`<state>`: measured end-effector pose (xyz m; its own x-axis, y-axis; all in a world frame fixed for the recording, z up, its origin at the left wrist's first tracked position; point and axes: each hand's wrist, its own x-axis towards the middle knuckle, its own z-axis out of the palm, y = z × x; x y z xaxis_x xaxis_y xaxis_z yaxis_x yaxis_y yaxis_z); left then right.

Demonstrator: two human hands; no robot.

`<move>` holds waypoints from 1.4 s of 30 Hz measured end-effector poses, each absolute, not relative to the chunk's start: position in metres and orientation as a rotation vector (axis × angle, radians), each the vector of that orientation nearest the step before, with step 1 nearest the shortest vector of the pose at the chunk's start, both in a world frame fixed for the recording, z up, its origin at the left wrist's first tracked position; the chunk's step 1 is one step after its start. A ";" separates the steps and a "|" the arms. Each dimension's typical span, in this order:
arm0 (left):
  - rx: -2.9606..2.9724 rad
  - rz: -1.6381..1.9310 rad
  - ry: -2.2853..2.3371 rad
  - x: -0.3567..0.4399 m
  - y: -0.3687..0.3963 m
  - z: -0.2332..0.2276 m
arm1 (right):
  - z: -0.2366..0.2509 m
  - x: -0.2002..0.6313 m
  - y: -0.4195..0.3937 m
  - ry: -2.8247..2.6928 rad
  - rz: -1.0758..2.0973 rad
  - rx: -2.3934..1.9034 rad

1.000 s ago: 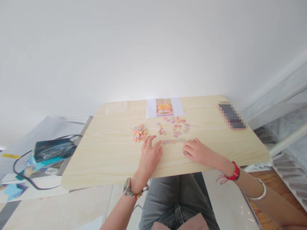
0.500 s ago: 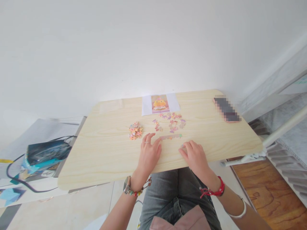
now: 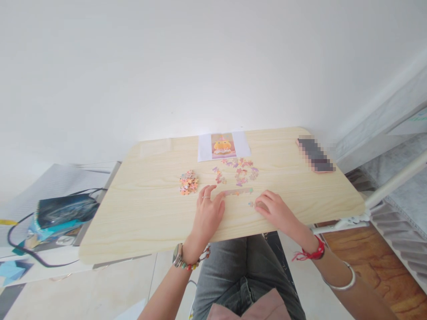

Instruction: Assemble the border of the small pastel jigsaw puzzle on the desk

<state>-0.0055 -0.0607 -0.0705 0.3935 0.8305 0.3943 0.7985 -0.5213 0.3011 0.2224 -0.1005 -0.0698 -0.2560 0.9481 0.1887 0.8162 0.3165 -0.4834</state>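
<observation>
My left hand (image 3: 210,211) rests on the table with its fingers spread. Its fingertips are by the left end of a joined strip of puzzle pieces (image 3: 230,192), which has a green spot at its right end. A small bluish puzzle piece (image 3: 251,204) lies below that end of the strip. Just right of this piece is my right hand (image 3: 273,209), its fingers bent and a gap showing between thumb and fingers. I see nothing held in it. A heap of loose puzzle pieces (image 3: 189,182) sits left of my left hand. More pieces (image 3: 243,172) lie scattered beyond the strip.
A printed picture (image 3: 223,146) of an orange and yellow figure lies at the table's back edge, against the wall. A phone (image 3: 315,154), partly blurred out, is at the back right. Left of the wooden table (image 3: 140,222) are bags and papers (image 3: 65,215).
My right hand has moved right, away from the bluish puzzle piece, which now shows uncovered on the table. My left hand has stayed in place.
</observation>
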 end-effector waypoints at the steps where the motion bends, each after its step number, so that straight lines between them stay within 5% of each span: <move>1: 2.571 0.779 1.508 -0.006 -0.060 -0.071 | -0.069 0.222 -0.100 -2.165 0.389 -1.559; 16: 2.596 0.723 1.467 0.019 -0.065 -0.062 | -0.054 0.231 -0.058 -2.636 0.124 -1.319; 42: 2.685 0.466 1.439 0.049 -0.071 -0.067 | -0.061 0.232 -0.060 -2.588 -0.080 -1.284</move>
